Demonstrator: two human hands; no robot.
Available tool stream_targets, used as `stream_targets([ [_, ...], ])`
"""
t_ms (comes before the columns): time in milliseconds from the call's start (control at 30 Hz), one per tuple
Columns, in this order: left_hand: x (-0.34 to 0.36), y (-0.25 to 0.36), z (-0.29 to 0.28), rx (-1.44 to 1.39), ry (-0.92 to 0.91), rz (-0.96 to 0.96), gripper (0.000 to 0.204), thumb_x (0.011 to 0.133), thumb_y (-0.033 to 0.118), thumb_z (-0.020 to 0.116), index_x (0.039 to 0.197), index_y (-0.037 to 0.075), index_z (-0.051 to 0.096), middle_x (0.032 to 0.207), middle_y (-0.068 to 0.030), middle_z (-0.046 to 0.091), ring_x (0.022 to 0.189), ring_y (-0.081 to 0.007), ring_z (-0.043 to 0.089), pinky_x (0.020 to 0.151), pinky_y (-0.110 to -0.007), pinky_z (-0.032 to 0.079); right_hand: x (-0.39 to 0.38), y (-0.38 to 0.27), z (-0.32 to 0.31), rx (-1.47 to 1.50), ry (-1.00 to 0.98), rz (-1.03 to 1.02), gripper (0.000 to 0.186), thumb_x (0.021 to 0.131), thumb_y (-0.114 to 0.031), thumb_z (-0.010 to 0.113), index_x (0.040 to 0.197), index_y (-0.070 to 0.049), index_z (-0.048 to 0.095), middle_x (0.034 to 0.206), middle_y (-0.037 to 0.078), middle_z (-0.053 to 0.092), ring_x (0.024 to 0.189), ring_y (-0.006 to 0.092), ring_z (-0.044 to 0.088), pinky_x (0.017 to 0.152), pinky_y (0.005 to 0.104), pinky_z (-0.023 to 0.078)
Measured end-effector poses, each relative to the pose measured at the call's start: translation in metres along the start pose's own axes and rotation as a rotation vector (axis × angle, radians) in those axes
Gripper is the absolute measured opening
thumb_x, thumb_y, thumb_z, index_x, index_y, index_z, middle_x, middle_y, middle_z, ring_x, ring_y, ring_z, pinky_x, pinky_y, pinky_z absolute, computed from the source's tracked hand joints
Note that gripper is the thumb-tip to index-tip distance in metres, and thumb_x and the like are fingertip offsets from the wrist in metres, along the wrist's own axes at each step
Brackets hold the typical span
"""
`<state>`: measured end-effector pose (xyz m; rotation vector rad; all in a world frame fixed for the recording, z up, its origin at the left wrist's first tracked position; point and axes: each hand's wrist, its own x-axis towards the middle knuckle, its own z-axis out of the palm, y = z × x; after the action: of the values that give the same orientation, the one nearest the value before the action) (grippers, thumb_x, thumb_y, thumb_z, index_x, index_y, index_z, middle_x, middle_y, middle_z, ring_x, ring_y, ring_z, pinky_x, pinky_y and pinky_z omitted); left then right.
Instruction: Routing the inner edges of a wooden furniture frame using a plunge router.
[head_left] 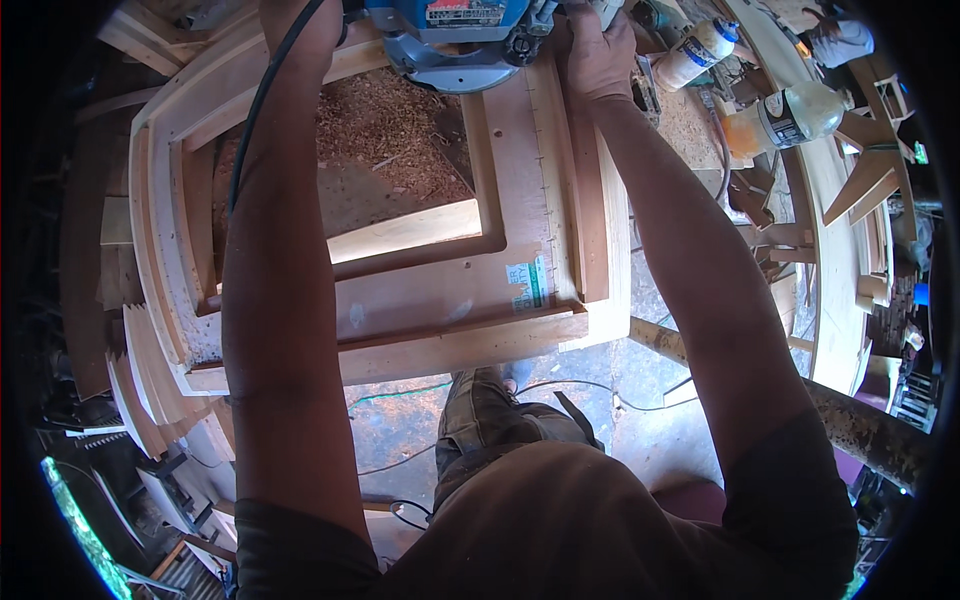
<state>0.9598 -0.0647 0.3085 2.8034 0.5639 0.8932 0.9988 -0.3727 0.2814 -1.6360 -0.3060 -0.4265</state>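
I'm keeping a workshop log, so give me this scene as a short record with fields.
Left hand: beside the tool, partly cut off by the upper edge
Right hand: at the tool's right side, grip not fully visible
Tool: blue power tool with a grey base
Workpiece: wooden frame with a central opening
Debris: brown shavings, seen through the opening
Cable: black cable along the left forearm
Right side: two bottles

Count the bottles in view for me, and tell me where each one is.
2: a blue-topped bottle to the right of the right hand, and an orange-bottomed bottle lower and further right. More may be hidden among the clutter.
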Motion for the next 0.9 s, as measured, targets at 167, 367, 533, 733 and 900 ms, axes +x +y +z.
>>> stream_targets([
  [167, -0.031, 0.047, -0.026, -0.334, 0.092, -0.003, 0.045, 0.09, 0.039, 0.055, 0.084, -0.003, 0.069, 0.068, -0.0126, 0.061, 0.063, -0.0247, 0.056, 0.057, -0.033, 0.044, 0.009, 0.02, -0.004, 0.044, 0.049, -0.032, 0.036, 0.088, -0.032, 0.056, 0.105, 0.0, 0.06, 0.082, 0.01, 0.063, 0.071, 0.0204, 0.055, 0.069, 0.0303, 0.047],
  [367, -0.05, 0.061, -0.056, -1.035, 0.258, -0.254, 0.044, 0.089, 0.038, 0.056, 0.08, -0.003, 0.068, 0.068, -0.0129, 0.061, 0.062, -0.0238, 0.055, 0.056, -0.033, 0.044, -0.002, 0.005, 0.003, 0.104, 0.042, -0.04, 0.033, 0.088, -0.03, 0.057, 0.101, 0.0, 0.06, 0.077, 0.01, 0.061, 0.066, 0.0182, 0.053, 0.064, 0.0282, 0.046],
  [533, -0.054, 0.061, -0.052, -0.935, 0.192, -0.329, 0.043, 0.089, 0.037, 0.056, 0.079, -0.003, 0.068, 0.068, -0.0119, 0.061, 0.061, -0.0227, 0.054, 0.056, -0.033, 0.044, -0.004, 0.005, 0.0, 0.15, 0.059, -0.075, 0.028, 0.088, -0.027, 0.057, 0.097, -0.001, 0.059, 0.072, 0.008, 0.06, 0.06, 0.0164, 0.051, 0.058, 0.0263, 0.044],
  [733, -0.064, 0.068, -0.064, -0.954, 0.094, -0.485, 0.041, 0.088, 0.034, 0.056, 0.078, -0.004, 0.067, 0.067, -0.0103, 0.062, 0.061, -0.0211, 0.054, 0.056, -0.031, 0.043, -0.011, -0.002, -0.003, 0.207, 0.029, -0.057, 0.024, 0.087, -0.024, 0.056, 0.095, -0.002, 0.058, 0.068, 0.007, 0.058, 0.055, 0.0158, 0.049, 0.052, 0.0259, 0.042],
  [900, -0.071, 0.07, -0.068, -0.971, 0.097, -0.514, 0.038, 0.088, 0.03, 0.056, 0.075, -0.003, 0.067, 0.067, -0.0095, 0.062, 0.061, -0.02, 0.053, 0.056, -0.03, 0.043, -0.014, 0.005, -0.004, 0.228, 0.036, -0.051, 0.022, 0.087, -0.022, 0.055, 0.095, -0.002, 0.058, 0.068, 0.007, 0.057, 0.053, 0.0149, 0.047, 0.05, 0.0255, 0.041],
])
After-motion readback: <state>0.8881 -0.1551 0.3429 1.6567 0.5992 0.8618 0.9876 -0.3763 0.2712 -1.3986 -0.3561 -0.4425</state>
